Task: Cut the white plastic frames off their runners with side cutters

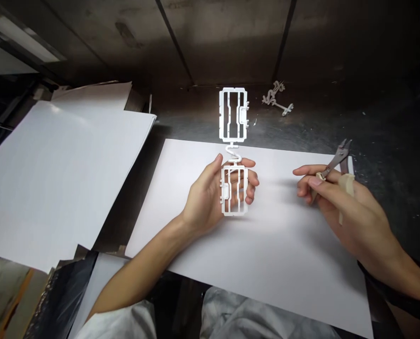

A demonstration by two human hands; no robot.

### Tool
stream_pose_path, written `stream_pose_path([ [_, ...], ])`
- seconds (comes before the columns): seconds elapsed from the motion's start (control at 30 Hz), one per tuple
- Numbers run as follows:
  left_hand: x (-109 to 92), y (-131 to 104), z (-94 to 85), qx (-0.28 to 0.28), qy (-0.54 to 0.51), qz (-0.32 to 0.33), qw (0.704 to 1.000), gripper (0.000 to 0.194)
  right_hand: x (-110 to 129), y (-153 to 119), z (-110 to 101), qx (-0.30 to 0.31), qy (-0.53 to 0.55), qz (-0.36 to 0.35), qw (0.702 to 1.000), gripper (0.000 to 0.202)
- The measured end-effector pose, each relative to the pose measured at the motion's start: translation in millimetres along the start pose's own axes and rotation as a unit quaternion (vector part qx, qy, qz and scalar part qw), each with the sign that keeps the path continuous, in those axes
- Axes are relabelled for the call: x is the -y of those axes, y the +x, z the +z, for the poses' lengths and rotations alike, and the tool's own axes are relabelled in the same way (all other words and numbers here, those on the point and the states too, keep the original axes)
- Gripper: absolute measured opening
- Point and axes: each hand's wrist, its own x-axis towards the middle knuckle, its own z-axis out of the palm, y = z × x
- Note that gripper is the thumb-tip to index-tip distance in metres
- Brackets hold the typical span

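My left hand [210, 197] is curled round the lower part of a white plastic frame piece [233, 88]. The piece has two rectangular open frames, one above the other, joined by a thin S-shaped link. Its upper frame stands clear above my fingers. To the right, my right hand [351, 202] is closed on a pair of cutting pliers [341, 153] with pale tape on the handles. The jaws point up and away, slightly apart, and do not touch the white piece. Both hands are over a large white sheet [266, 263].
Several small white plastic scraps [276, 99] lie on the dark metal surface [323, 113] behind the sheet. A stack of white sheets [61, 174] is at the left. A dark metal wall [231, 37] stands at the back.
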Motion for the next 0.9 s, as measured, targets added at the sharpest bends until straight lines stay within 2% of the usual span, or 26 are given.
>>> stream_pose_path([
  [0.2,0,2,-5.0,0.004,-0.035,-0.002,0.999,0.05,-4,0,0,0.011,-0.012,-0.002,1.0,0.017],
  [0.57,4,2,-5.0,0.0,0.019,0.01,1.0,0.045,2,-2,5,0.036,-0.004,0.004,0.999,0.019],
  [0.77,4,1,-2.1,-0.013,0.024,0.008,1.0,0.043,6,-6,12,0.014,-0.089,-0.016,0.996,0.034],
  [0.9,4,0,-2.4,-0.017,0.049,0.007,0.999,0.034,7,-6,14,-0.017,-0.113,-0.028,0.993,0.026],
])
